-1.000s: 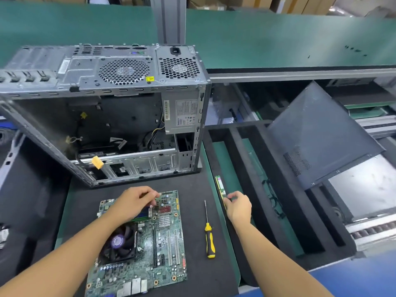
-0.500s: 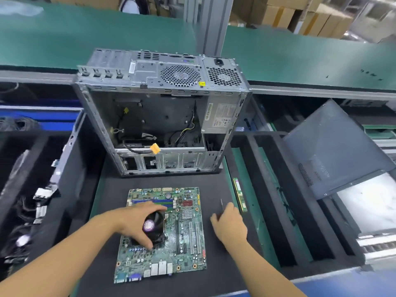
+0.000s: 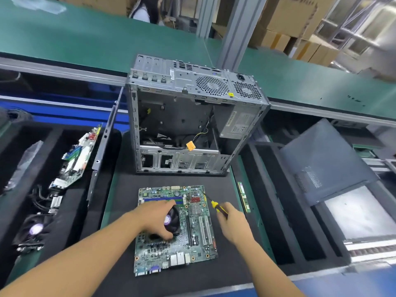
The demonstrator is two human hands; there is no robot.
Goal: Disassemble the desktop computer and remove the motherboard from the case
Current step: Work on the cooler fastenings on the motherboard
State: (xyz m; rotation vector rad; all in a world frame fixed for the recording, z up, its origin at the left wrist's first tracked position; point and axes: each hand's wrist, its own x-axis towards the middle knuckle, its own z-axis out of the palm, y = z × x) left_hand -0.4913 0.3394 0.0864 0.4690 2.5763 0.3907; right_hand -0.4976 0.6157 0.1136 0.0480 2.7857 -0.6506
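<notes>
Nearest to us, the motherboard [image 3: 194,239] lies flat, component side up, on the black worktop [image 3: 171,179]. It is already out of the case, so we judge the main step done, and what remains looks like stripping the board itself. The left hand [image 3: 156,220] sits on the cooler [image 3: 172,219] in the middle of the board, its fingers [image 3: 166,205] curled over the far edge and the thumb hooked at the near edge. We read this grip as steadying the board or readying the cooler to be lifted. The right hand [image 3: 232,225] is wrapped round the yellow-and-black handle of the screwdriver [image 3: 215,206], the shaft slanting up and left toward the board's far right corner. Whether the tip touches anything we cannot tell. We think it is held ready for the cooler's screws.

At the right edge of the worktop a memory stick [image 3: 244,197] lies lengthwise, set clear of the work. Behind the board the case [image 3: 182,123] stands with its open side toward us, bare inside but for loose cables and the power supply [image 3: 236,125] in its far right corner. Right of it a grey side panel [image 3: 321,159] leans in a foam tray; left, a second board [image 3: 78,155] leans in its own slot. Farthest, a green conveyor [image 3: 85,39] runs across, with cardboard boxes [image 3: 287,16] beyond
</notes>
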